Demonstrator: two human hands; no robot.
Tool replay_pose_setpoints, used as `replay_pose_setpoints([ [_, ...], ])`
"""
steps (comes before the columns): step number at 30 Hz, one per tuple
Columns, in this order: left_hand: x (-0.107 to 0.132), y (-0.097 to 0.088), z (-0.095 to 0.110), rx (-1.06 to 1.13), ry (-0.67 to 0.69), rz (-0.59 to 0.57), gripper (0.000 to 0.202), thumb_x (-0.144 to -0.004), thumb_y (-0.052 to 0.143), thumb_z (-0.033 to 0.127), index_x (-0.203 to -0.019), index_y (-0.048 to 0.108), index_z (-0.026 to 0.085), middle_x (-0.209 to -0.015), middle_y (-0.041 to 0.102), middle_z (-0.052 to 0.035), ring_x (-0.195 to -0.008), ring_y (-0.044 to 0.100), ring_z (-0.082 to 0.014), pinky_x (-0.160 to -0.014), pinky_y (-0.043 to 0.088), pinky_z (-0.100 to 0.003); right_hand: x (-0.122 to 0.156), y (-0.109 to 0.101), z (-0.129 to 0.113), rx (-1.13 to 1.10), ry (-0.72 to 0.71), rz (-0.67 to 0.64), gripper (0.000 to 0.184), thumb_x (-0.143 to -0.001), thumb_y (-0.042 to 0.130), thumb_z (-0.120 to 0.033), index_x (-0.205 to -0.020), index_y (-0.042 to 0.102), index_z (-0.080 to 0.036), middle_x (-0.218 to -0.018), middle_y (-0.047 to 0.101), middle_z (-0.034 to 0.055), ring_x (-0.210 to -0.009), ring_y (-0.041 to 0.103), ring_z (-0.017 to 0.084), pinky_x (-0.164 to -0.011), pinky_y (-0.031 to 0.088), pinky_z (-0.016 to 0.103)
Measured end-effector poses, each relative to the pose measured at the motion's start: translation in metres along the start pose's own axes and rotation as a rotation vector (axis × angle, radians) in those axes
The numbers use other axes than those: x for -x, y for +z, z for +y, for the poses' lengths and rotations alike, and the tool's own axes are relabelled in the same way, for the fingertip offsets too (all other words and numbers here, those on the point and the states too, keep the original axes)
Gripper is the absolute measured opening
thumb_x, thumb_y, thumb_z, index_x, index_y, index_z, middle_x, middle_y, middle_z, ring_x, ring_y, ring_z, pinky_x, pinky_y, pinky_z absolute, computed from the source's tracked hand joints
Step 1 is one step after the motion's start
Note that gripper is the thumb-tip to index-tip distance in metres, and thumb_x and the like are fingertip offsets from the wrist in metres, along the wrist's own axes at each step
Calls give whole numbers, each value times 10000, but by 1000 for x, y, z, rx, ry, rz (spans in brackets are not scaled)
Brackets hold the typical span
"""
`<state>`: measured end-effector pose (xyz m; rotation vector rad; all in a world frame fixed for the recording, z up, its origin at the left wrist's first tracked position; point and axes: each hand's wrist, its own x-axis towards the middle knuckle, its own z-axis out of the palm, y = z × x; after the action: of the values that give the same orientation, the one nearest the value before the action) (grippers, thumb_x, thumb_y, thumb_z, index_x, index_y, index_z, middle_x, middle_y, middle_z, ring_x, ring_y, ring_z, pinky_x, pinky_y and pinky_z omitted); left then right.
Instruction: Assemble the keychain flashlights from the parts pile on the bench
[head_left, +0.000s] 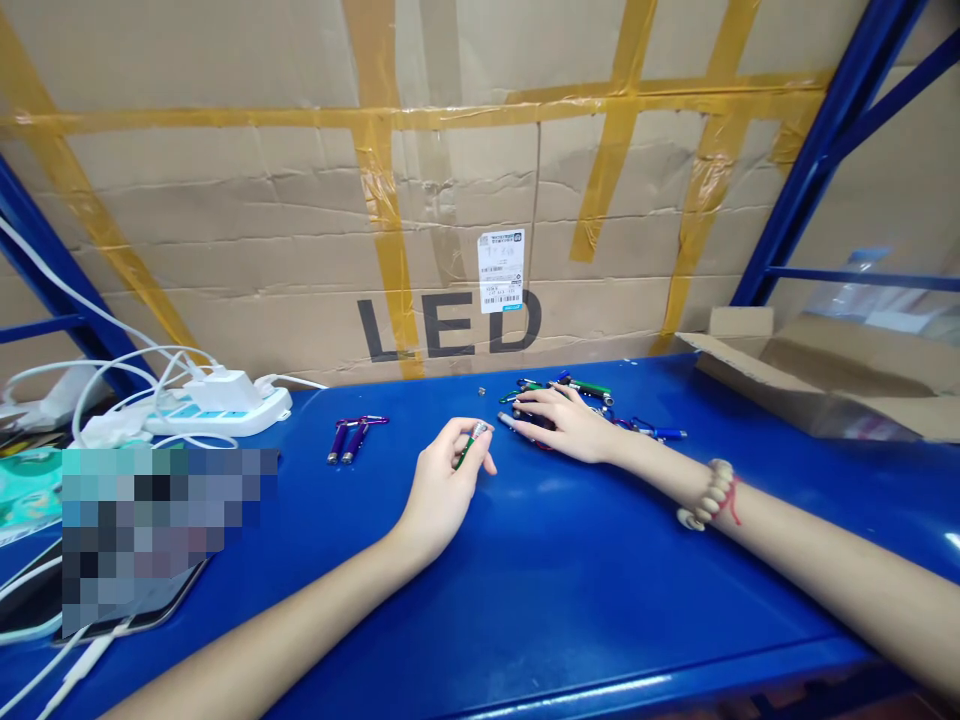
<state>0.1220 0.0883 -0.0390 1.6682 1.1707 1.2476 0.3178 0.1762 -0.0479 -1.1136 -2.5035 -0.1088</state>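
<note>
A slim green keychain flashlight (477,432) with a silver end is pinched between the thumb and fingers of my left hand (442,485). Part of its body is hidden by the hand. To the right, my right hand (574,425) lies with its fingers stretched over a loose pile of similar keychain flashlights (589,387) in green, blue and other colours. One blue flashlight (664,434) sticks out past the wrist. Two purple flashlights (347,443) with a purple carabiner lie left of my left hand. Behind the hands sits a tiny silver piece (481,391).
A blue shelf (525,600) carries everything, with a taped cardboard box (300,230) marked LED behind. At left are a white power strip (247,412), cables and a blurred device (165,580). An open cardboard box (825,390) stands at right. Blue posts (817,170) frame both sides.
</note>
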Motion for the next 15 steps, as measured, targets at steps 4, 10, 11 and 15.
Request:
replay_pose_setpoints([
  [4,1,0,3,-11,3,0,230,-861,460,368,-927,522,156,-624,558,18,-457,377,-86,-472,288,-207,3,-4,-1,24,9,63,373,-934,371,-429,-999,673,-219,-1111,614,60,-1095,501,232,-956,281,454],
  [10,1,-1,3,-13,1,-1,227,-872,448,357,-932,530,153,-633,565,14,-465,378,-87,-476,289,-211,8,-9,4,56,43,135,279,-913,436,-259,-793,683,-206,-871,690,26,-897,593,199,-878,313,402],
  [11,1,-1,3,-15,2,-2,225,-874,448,355,-932,530,153,-634,566,14,-467,379,-87,-477,289,-211,8,-9,5,62,53,143,248,-900,453,-235,-808,681,-206,-866,694,27,-894,596,202,-871,315,400],
  [15,1,-1,2,-11,4,-6,223,-873,452,354,-933,531,155,-631,567,15,-463,377,-84,-474,287,-210,8,-8,7,80,82,156,185,-860,498,-209,-910,676,-196,-953,686,56,-943,587,228,-843,326,405],
])
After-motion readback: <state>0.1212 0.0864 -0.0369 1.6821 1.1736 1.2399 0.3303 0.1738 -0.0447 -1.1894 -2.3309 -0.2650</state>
